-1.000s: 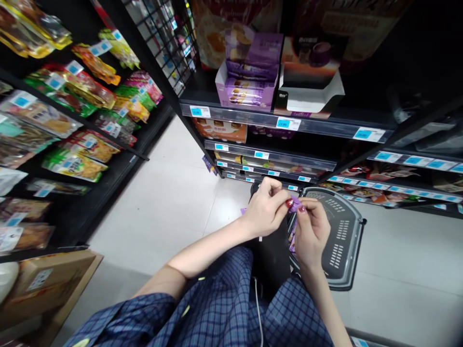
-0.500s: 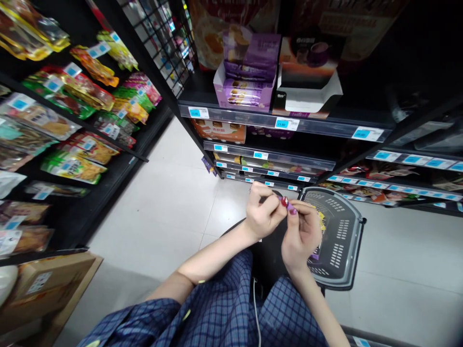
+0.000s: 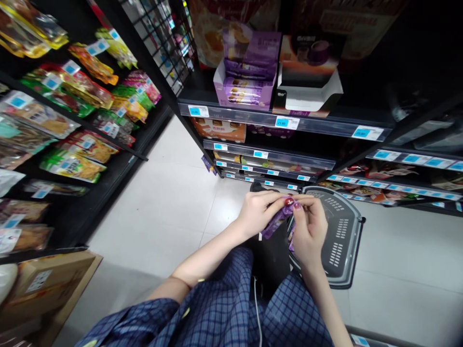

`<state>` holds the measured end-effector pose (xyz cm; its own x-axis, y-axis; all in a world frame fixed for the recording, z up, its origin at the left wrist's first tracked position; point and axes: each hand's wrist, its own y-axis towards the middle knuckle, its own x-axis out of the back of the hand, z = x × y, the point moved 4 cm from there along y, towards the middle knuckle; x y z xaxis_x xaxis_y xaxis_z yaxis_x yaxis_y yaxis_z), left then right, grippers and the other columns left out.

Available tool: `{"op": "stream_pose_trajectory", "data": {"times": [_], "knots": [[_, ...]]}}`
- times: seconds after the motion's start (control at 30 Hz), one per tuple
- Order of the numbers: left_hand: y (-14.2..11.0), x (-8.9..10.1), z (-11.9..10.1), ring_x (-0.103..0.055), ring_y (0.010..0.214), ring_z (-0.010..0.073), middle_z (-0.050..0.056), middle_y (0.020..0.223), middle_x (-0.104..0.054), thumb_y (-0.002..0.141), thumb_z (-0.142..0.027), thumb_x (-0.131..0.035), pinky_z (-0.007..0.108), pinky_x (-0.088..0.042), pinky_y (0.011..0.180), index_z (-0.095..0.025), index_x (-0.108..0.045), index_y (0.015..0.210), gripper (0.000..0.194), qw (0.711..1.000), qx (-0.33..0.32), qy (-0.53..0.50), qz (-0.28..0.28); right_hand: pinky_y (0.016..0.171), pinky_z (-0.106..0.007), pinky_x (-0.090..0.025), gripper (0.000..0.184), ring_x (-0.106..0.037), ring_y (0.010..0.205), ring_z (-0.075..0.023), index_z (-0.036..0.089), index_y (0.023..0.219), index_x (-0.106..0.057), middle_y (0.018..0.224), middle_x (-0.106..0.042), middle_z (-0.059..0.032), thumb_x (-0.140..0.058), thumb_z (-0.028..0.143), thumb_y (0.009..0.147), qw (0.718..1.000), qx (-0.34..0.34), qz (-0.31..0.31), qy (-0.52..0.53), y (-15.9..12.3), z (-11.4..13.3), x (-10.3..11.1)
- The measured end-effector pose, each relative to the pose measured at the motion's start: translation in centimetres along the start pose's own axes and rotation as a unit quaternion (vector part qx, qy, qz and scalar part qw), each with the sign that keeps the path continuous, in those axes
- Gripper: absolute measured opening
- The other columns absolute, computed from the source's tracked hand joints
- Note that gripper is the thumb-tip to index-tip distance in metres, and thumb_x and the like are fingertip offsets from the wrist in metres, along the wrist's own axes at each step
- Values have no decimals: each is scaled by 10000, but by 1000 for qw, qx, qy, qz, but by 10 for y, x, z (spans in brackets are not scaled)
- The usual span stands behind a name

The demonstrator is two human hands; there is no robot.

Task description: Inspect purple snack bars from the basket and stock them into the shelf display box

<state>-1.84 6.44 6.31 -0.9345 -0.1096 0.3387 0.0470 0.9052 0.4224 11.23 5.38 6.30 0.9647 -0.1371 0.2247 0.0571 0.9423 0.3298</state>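
Packet in purple wrapping (image 3: 274, 225), pinched near one end by the fingertips of the left hand (image 3: 255, 214) and right hand (image 3: 310, 227), above dark trousers (image 3: 270, 260); gray basket (image 3: 351, 246) partly behind the right hand; purple carton (image 3: 265, 99) on the shelf (image 3: 238, 114) ahead.

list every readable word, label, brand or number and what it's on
"23.80", slightly blurred: middle price tag, upper shelf edge
Too small or blurred: other price tags; lettering on purple box, dark box, orange carton, large bags, snack packs
Illegible: any print on the held purple packet
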Motion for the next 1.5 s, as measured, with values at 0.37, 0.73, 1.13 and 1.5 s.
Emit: {"op": "stream_pose_trajectory", "data": {"times": [0.37, 0.73, 1.13, 1.5], "knots": [[-5, 4, 2, -662, 644, 135, 21, 739, -741, 786, -224, -663, 225, -504, 591, -174, -746, 762, 100, 985, 129, -76, -80, 741, -325, -498, 283, -616, 804, -177, 220, 1019, -541, 921, -649, -32, -641, 353, 790, 979, -117, 169, 8, -3, -28, -10], [9, 25, 5, -515, 501, 92, -14, 537, -592, 817, -344, -634, 217, -424, 507, -160, -658, 610, 278, 992, 87, -49, -72, 484, -278, -523, 245, -651, 505, -171, 205, 928, -566, 571, -654, 27, -616, 416, 814, 873, -265, 329, 243, -17, -27, -20], [14, 26, 18, -621, 463, 114, -9, 544, -655, 658, -347, -770, 217, -539, 458, -144, -660, 617, 235, 946, 218, -234, -38, 556, -274, -581, 272, -691, 571, -159, 183, 805, -576, 679, -704, 1, -747, 356, 684, 853, -344, 298, 254, -15, -25, -15], [13, 38, 28, -618, 482, 87, -27, 581, -672, 701, -261, -743, 198, -547, 479, -154, -679, 657, 133, 936, 190, -256, -152, 501, -252, -556, 224, -681, 535, -159, 164, 750, -595, 595, -687, -3, -756, 298, 669, 854, -356, 332, 186, -24, -34, -12]]}}
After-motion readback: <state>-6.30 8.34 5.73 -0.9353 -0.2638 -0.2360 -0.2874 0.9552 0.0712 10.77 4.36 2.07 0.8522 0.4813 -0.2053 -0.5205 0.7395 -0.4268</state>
